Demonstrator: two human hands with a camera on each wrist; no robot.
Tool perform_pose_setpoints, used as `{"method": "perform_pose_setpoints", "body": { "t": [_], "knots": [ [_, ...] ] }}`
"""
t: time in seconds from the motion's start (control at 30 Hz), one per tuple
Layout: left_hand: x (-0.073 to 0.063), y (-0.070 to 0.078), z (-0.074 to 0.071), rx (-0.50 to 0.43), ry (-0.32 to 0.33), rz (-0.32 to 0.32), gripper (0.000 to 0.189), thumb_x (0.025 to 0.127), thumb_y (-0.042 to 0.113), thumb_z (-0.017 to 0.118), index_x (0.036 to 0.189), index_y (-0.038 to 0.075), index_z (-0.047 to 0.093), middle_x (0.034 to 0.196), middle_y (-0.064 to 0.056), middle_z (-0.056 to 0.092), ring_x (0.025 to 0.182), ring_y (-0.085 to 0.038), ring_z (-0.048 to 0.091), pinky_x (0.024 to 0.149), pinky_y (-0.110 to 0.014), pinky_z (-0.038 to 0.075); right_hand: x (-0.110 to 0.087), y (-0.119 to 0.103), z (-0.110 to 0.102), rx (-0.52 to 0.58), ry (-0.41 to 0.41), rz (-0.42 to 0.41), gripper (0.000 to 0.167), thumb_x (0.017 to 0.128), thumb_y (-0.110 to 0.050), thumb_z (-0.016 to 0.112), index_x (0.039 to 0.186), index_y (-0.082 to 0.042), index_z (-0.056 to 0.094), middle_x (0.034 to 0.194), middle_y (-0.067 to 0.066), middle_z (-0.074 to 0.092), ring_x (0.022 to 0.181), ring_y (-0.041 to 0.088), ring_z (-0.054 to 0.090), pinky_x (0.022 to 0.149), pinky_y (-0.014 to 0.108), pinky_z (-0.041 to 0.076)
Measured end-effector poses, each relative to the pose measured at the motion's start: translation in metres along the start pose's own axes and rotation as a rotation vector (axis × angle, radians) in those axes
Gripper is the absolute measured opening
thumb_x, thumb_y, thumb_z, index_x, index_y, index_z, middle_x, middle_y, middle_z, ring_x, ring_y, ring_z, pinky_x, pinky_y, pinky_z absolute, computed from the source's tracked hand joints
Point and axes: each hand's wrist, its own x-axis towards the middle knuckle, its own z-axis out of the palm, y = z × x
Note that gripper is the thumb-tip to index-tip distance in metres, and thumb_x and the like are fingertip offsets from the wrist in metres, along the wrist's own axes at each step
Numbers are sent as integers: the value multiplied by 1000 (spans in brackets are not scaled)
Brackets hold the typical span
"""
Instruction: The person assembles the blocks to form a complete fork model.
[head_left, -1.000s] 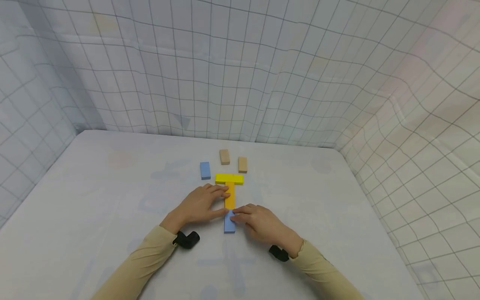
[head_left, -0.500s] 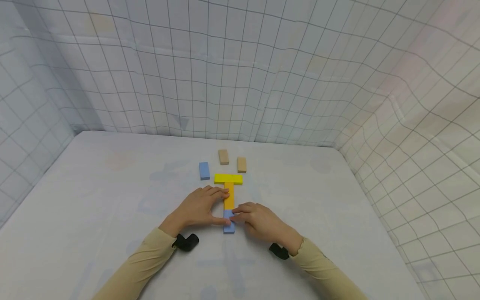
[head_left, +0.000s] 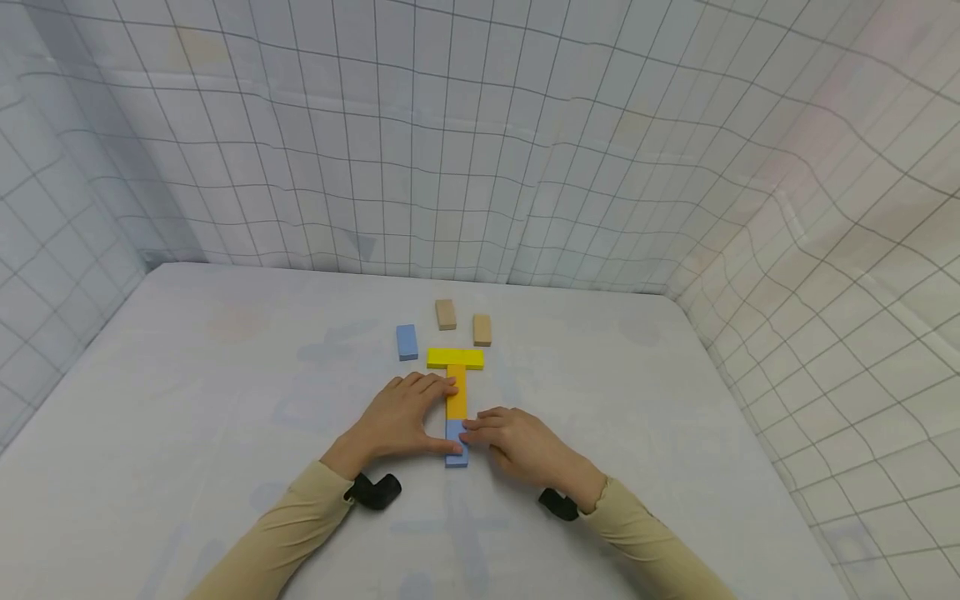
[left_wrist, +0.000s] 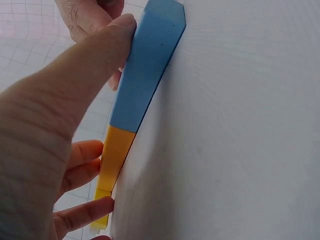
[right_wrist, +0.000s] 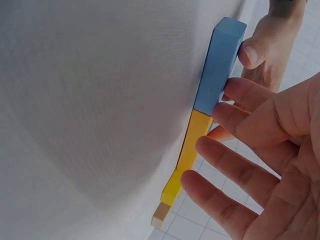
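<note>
A blue block (head_left: 453,429) and an orange block (head_left: 457,404) lie end to end in a row on the white table. A yellow bar (head_left: 455,358) crosses the far end, so the blocks outline a T. My left hand (head_left: 393,421) spans the row from its left side, thumb on the blue block's near part and fingertips at the orange block. From the other side, my right hand (head_left: 525,446) touches the blue block with its fingertips. In the right wrist view those fingers (right_wrist: 235,165) are spread and only slightly bent.
Beyond the T, a second blue block (head_left: 407,342) lies to the left. Two tan wooden blocks, one farther back (head_left: 446,314) and one to the right (head_left: 482,330), lie behind the yellow bar. Grid-patterned white curtains (head_left: 450,150) enclose the table (head_left: 187,400).
My left thumb has slid toward me along the blue block, from its far end to near its close end. The left fingers stay at the orange block; the right hand has barely moved.
</note>
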Motion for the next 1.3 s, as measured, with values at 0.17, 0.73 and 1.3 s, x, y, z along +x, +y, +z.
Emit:
{"method": "perform_pose_setpoints", "body": {
  "t": [0.17,0.73,1.3],
  "knots": [
    [0,-2,2,-4,21,19,89,66,83,54,130,20,55,129,-3,52,116,-23,45,92,-46,36,1,0,0,-11,6,-1,36,88,2,59,120,-11,67,125,0,60,120,19,51,100,34,37],
    [-3,-3,5,-50,27,26,85,70,80,56,132,22,55,134,-2,47,119,-24,39,92,-47,32,2,3,3,4,38,-21,36,86,4,58,117,-10,68,123,0,62,117,18,53,99,32,39],
    [-2,-2,3,-36,8,12,89,69,84,50,134,24,54,134,-1,47,119,-24,39,91,-46,32,26,42,-12,208,211,62,30,89,4,54,109,-11,71,109,-1,67,97,11,59,81,28,47]
  ]
}}
